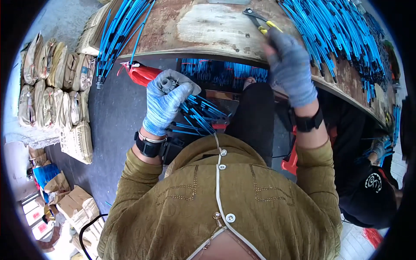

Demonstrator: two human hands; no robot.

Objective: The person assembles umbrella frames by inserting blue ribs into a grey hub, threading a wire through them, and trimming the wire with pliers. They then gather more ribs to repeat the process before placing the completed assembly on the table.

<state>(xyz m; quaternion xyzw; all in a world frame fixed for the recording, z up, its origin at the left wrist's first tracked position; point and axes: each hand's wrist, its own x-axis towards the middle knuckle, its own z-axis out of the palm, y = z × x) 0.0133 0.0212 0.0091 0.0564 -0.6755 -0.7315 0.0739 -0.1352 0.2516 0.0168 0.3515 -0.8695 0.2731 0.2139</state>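
My left hand [162, 102], in a blue-and-grey knit glove, is closed around small grey pieces [168, 85] with thin wire-like bits; their exact kind is unclear. My right hand [289, 65], gloved alike and smeared by motion, is over the bench edge by the pliers [259, 21] with yellow handles. Whether it touches the handles I cannot tell. Just below my left hand, slim blue rods [197, 117] with black fittings lie across my lap. A red plastic-like piece [143, 74] sits at the bench edge beyond that hand.
The wooden bench [208, 30] spans the front, with heaps of blue rods [333, 30] on its right and a smaller bunch [119, 34] at its left end. Brown paper-wrapped bundles [56, 86] stand stacked at left. A co-worker in dark clothing [368, 190] is at right.
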